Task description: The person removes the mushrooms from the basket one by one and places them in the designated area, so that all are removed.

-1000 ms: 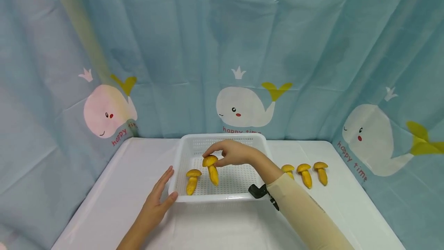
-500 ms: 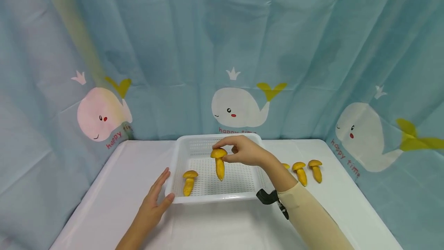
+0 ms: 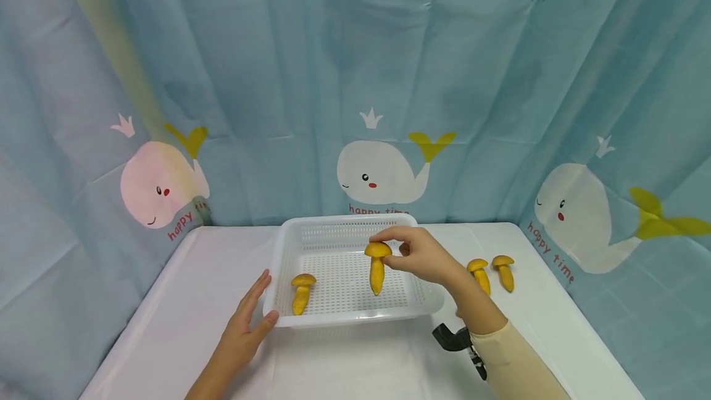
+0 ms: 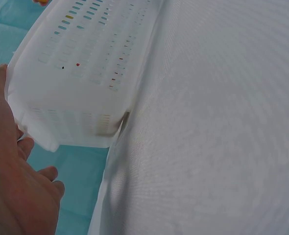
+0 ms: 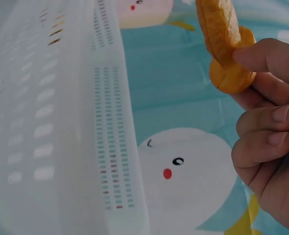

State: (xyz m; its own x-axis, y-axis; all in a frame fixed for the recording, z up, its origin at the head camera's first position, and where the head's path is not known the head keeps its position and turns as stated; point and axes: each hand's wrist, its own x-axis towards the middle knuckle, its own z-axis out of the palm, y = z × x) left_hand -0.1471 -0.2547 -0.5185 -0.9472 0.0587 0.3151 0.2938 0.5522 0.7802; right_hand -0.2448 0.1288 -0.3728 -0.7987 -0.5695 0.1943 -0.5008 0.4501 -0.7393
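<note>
My right hand point(image 3: 424, 256) pinches a yellow mushroom point(image 3: 377, 270) at its cap, over the right half of a white plastic basket point(image 3: 355, 318). The mushroom's stem points down. In the right wrist view this mushroom point(image 5: 218, 34) sits between thumb and fingers, above the basket's rim. A second yellow mushroom point(image 3: 302, 296) lies inside the basket at the left. My left hand point(image 3: 240, 332) rests at the basket's left side, fingers extended, thumb at the near left corner. In the left wrist view, the left hand point(image 4: 17, 161) is beside the basket wall point(image 4: 85, 68).
Two more yellow mushrooms, one partly behind the right forearm point(image 3: 479, 273) and one farther right point(image 3: 504, 273), lie on the white table point(image 3: 355, 363). A black curved piece point(image 3: 452, 337) is at the right wrist. A blue whale-print curtain point(image 3: 278, 79) hangs behind.
My right hand has carried the pinched mushroom rightward across the basket. The forearm now covers the leftmost mushroom on the table. The left hand stays at the basket's side; the head view shifts slightly.
</note>
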